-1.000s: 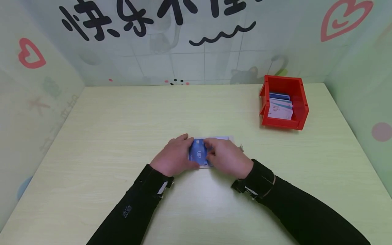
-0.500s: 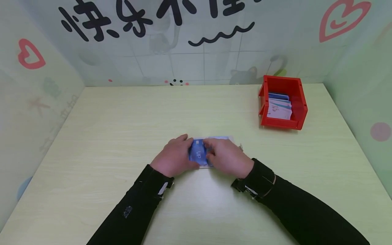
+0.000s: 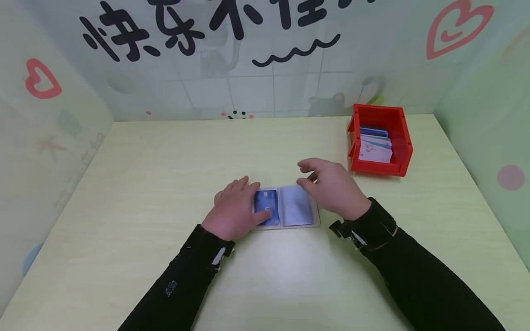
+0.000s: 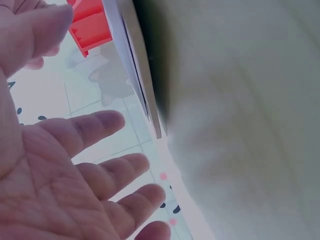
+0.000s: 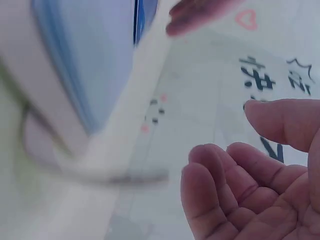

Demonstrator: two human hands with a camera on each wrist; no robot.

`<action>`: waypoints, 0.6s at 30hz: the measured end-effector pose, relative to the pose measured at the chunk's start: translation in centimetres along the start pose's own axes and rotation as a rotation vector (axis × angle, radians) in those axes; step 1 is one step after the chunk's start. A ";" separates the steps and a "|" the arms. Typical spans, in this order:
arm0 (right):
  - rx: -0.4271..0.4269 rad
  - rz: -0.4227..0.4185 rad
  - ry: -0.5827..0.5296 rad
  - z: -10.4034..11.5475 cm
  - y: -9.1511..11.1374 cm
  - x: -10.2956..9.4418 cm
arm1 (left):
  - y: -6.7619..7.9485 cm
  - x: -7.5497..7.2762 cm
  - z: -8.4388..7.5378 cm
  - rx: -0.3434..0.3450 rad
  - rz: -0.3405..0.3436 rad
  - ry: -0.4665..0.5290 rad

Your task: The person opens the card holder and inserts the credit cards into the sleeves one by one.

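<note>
An opened card holder (image 3: 280, 207) with clear sleeves lies on the table in the head view. A dark blue card (image 3: 265, 200) fills its left side, and a pale blue sleeve (image 3: 296, 205) shows on the right. My left hand (image 3: 234, 208) rests at the holder's left edge, its thumb over the card and its fingers extended, as the left wrist view shows too. Above the holder's right side hovers my right hand (image 3: 331, 186), fingers loosely bent and nothing between them. The holder's edge (image 4: 142, 75) shows in the left wrist view, and its blurred pages (image 5: 95, 60) in the right wrist view.
A red bin (image 3: 403, 149) with several upright cards (image 3: 375, 149) stands at the back right of the table (image 3: 165, 161). Printed panels (image 3: 165, 96) wall off the back and both sides. A blurred strap-like tab (image 5: 115, 177) sticks out by the holder.
My right hand has lifted off the card holder and moved up and to the right, uncovering the pale sleeve. My left hand stays at the left edge, its thumb now over the card.
</note>
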State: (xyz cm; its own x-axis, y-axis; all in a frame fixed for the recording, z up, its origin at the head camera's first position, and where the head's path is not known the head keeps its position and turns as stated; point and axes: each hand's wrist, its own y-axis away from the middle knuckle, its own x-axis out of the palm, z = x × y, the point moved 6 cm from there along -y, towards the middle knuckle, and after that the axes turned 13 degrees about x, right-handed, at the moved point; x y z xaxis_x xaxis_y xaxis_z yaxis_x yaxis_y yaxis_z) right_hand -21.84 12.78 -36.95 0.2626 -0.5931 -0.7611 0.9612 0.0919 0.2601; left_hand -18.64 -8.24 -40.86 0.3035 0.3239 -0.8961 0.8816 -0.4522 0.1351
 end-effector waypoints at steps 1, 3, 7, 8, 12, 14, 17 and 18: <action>0.009 -0.025 -0.001 -0.3 -0.1 -0.7 | 0.0 0.0 0.0 -0.002 -0.008 0.010; 0.024 -0.077 -0.014 -1.1 -0.5 -2.1 | 0.0 0.0 0.1 0.000 -0.025 0.025; 0.049 -0.204 -0.013 -3.1 -1.3 -4.7 | 0.0 0.0 0.3 -0.001 -0.051 0.050; 0.056 -0.239 -0.005 -3.7 -1.6 -5.2 | 0.0 0.0 0.3 0.000 -0.056 0.054; 0.089 -0.358 0.040 -6.0 -2.7 -6.9 | 0.0 0.0 0.4 -0.005 -0.067 0.060; 0.111 -0.396 0.058 -7.0 -3.2 -7.5 | -0.1 0.0 0.5 -0.004 -0.069 0.058; 0.145 -0.416 0.072 -8.2 -3.9 -8.0 | 0.0 -0.1 0.4 -0.002 -0.072 0.051; 0.157 -0.413 0.071 -8.5 -4.1 -8.1 | 0.0 -0.1 0.4 -0.001 -0.074 0.050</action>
State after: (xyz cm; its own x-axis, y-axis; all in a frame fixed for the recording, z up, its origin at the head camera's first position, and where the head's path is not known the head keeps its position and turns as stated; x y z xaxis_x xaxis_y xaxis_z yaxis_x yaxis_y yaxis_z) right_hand -27.23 24.05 -36.92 -0.1303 -0.4979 -0.8574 0.9637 -0.2667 0.0084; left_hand -18.86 -8.61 -40.96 0.2556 0.3976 -0.8813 0.9027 -0.4246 0.0703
